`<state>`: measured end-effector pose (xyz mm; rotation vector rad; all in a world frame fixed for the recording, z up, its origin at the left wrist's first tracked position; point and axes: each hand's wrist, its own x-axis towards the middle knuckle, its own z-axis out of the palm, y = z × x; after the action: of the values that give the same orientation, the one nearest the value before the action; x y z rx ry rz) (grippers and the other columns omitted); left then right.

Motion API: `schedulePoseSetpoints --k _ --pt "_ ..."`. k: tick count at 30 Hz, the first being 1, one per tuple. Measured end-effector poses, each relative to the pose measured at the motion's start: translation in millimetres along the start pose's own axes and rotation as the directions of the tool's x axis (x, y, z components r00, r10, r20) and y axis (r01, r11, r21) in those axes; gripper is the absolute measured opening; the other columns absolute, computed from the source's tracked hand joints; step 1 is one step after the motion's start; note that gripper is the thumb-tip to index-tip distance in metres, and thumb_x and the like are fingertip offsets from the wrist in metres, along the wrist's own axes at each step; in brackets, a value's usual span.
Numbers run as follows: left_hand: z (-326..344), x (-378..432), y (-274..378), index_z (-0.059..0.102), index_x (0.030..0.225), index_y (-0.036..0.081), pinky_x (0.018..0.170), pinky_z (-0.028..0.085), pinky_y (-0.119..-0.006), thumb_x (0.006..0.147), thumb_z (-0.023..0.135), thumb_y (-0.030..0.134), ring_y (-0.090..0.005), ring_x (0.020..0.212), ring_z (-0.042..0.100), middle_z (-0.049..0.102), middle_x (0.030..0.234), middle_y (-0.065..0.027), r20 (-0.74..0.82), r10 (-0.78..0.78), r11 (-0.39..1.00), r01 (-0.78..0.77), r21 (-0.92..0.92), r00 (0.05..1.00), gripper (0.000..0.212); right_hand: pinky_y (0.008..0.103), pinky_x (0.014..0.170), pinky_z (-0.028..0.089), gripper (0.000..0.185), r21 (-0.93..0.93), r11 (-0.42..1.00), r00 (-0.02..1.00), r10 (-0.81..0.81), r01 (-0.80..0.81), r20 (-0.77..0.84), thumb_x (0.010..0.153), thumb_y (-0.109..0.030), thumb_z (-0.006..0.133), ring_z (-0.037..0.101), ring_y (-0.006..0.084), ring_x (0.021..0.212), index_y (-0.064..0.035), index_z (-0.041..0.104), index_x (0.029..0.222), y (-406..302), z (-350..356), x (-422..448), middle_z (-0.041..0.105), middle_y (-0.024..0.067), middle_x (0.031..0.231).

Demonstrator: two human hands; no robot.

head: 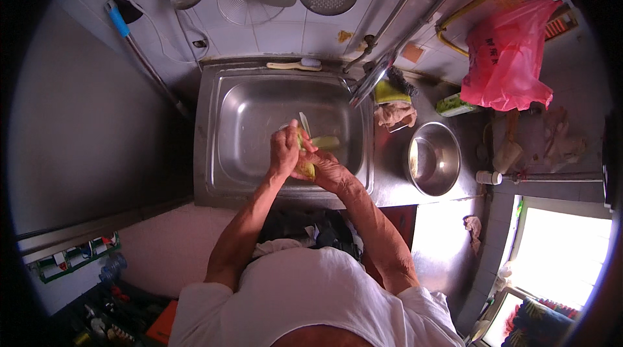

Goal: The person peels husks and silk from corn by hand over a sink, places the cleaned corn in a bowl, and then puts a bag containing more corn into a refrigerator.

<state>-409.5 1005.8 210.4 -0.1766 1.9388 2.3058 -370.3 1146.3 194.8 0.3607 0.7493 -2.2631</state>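
Over the stainless steel sink (253,98), both of my hands are closed around a yellow-green vegetable (305,170). My left hand (284,151) grips its upper part, with the thumb pointing away from me. Lower down, my right hand (331,170) wraps it from the right side. The fingers hide much of the vegetable, so its exact kind is not clear. Just beyond my hands, a pale green leaf-like piece (325,142) lies on the sink floor. A narrow whitish strip (304,124) sits beside it.
A metal bowl (440,164) stands on the counter to the right, with something pale inside. Along the sink's back rim lies a brush (294,65). The faucet (372,81) juts over the back right corner, near cloths (395,113). A red plastic bag (508,57) hangs farther right.
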Motion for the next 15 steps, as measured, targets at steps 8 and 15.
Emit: schedulePoseSetpoints --k 8,15 --pt "-20 21 -32 0.057 0.080 0.007 0.047 0.047 -0.035 0.106 0.050 0.040 -0.0140 0.046 0.046 0.048 0.057 0.0002 -0.131 -0.325 0.889 0.255 -0.379 0.937 0.043 0.0305 0.059 0.052 0.088 -0.443 0.896 0.987 -0.103 0.039 -0.122 0.089 -0.018 0.078 0.063 0.0172 0.087 -0.0141 0.021 0.157 30 -20 31 0.060 0.0043 0.112" --pt "-27 69 -13 0.058 0.076 0.010 0.040 0.029 -0.029 0.105 0.049 0.045 -0.0118 0.046 0.040 0.044 0.057 0.0027 -0.585 -0.286 0.940 0.105 -0.325 0.759 0.047 0.0214 0.041 0.024 0.027 -0.408 0.906 0.971 0.018 -0.117 -0.238 0.094 -0.033 0.072 0.035 0.0024 0.050 -0.0142 0.055 0.103 22 35 31 0.050 -0.0046 0.078"
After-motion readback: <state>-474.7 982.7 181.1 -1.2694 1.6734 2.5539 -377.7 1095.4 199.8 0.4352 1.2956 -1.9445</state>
